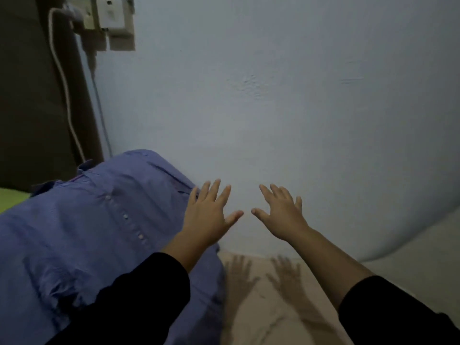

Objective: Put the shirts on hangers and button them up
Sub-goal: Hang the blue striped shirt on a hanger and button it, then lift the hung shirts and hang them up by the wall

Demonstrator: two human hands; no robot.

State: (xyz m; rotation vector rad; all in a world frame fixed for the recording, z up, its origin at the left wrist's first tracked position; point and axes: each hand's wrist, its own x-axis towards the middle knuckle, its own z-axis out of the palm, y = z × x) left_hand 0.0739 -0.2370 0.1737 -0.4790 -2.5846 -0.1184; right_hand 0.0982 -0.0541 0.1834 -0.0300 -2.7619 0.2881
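Blue striped button-front cotton shirt (99, 220) is being left lower left, placket running toward upper left, nearer the left hand (209, 215); right hand (281, 212) likewise spread, empty.

Both grips, the left hand (209, 215) and right hand (281, 215), are hovering empty-palmed over bare beige surface (261, 307); the blue shirt (99, 232) is crowding leftward, the wall (273, 108) seemingly blocking ahead.
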